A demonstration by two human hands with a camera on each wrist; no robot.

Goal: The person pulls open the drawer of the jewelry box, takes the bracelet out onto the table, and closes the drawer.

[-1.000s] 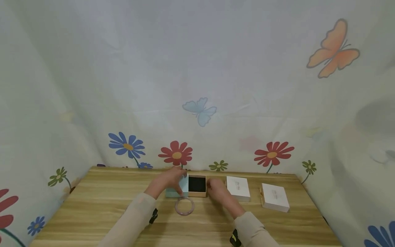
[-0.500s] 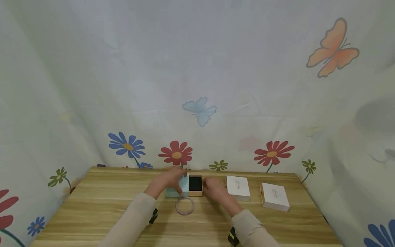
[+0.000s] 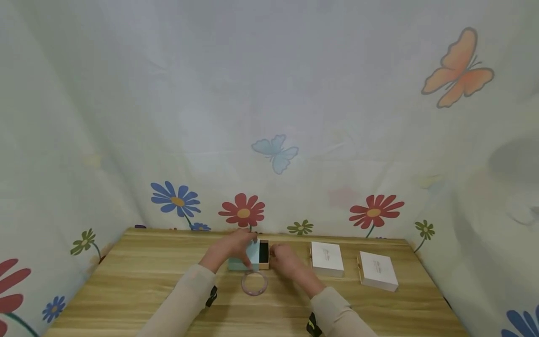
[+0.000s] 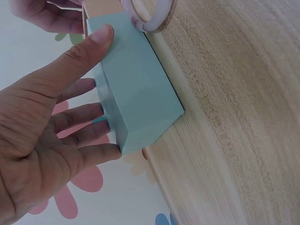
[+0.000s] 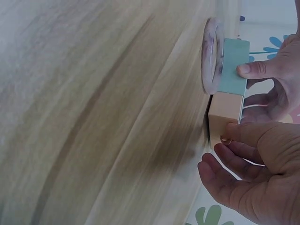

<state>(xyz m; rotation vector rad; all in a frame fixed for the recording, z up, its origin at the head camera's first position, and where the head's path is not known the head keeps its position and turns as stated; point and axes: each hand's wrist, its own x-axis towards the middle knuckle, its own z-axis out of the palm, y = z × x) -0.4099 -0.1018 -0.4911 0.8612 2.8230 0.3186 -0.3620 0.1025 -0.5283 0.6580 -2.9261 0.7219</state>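
A light teal box sleeve (image 3: 254,255) sits on the table with a peach-coloured drawer (image 5: 225,110) partly out of its right end. Black lining (image 3: 264,252) shows in the narrow opening. My left hand (image 3: 229,248) holds the sleeve, thumb (image 4: 96,42) on its front side and the other fingers spread over its top and toward the back. At the drawer's outer end, my right hand (image 3: 290,263) pinches a small pull tab (image 5: 226,139) between thumb and index finger. A pale purple bangle (image 3: 254,294) lies flat just in front of the sleeve.
Two white boxes (image 3: 327,262) with small lettering stand to the right, the farther white box (image 3: 379,271) slightly nearer the front. Behind the wooden table (image 3: 160,267) hangs a curtain (image 3: 202,117) printed with flowers and butterflies.
My right hand has moved left and the drawer has slid farther into the sleeve, leaving less black lining visible. The left hand, sleeve and bangle keep their places.
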